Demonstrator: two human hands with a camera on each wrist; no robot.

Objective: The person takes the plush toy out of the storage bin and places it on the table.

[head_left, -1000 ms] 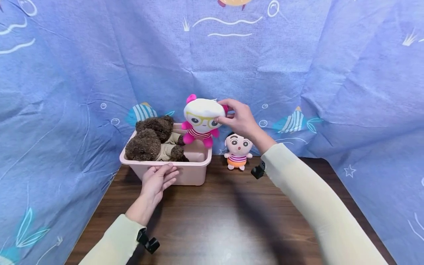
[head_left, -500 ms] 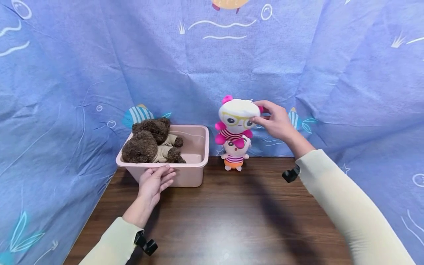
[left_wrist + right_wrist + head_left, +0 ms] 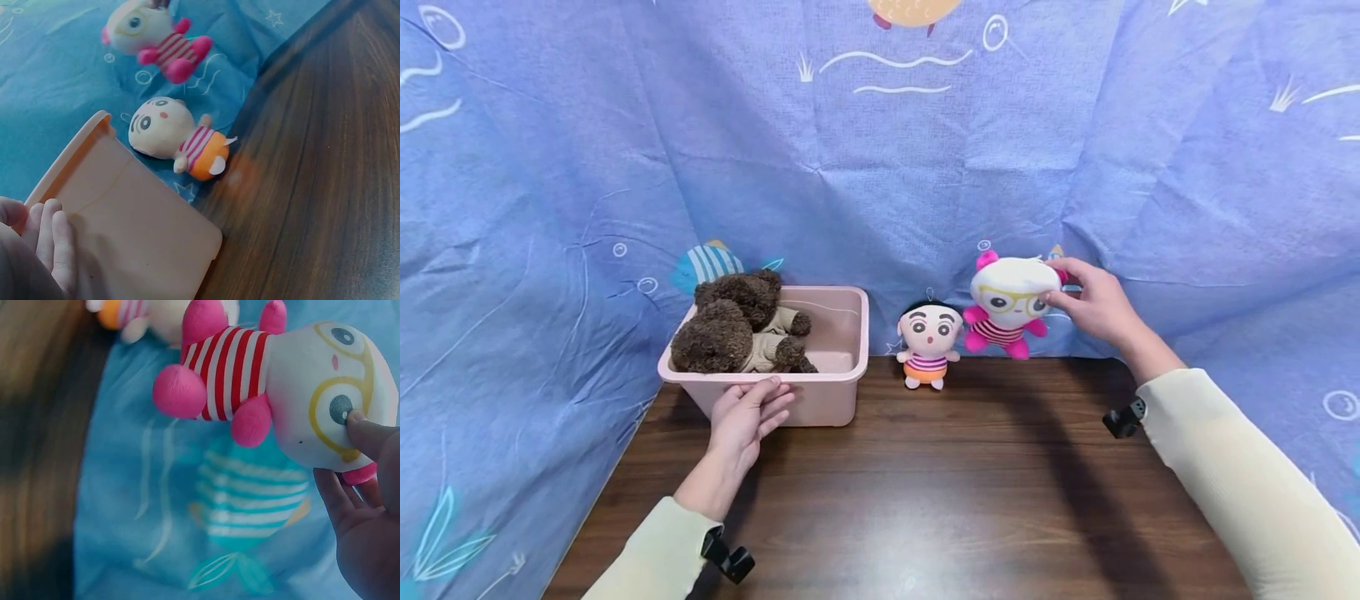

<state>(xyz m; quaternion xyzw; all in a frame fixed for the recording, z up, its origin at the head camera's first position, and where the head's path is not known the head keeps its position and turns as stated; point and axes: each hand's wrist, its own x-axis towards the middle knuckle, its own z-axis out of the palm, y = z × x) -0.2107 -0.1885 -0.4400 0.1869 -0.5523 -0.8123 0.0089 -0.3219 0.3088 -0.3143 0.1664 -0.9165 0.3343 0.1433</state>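
My right hand (image 3: 1097,304) pinches the head of a plush panda (image 3: 1006,308) with pink limbs, yellow glasses and a red-striped body. The panda hangs close to the backdrop, its feet near the table's back edge. In the right wrist view, my thumb (image 3: 369,434) presses on its face and the other fingers go behind the head. My left hand (image 3: 741,425) grips the front rim of a pale pink plastic bin (image 3: 820,398), fingers against its outer wall. Two brown teddy bears (image 3: 713,337) in beige knit lie in the bin's left part.
A small boy doll (image 3: 929,342) with a striped top and orange shorts stands between the bin and the panda, at the back of the dark wooden table (image 3: 880,492). A blue sea-patterned cloth (image 3: 925,200) hangs behind and at both sides.
My right hand has carried the panda from over the bin, past the front of the boy doll, to the doll's right and lower. My left hand has stayed on the bin's rim.
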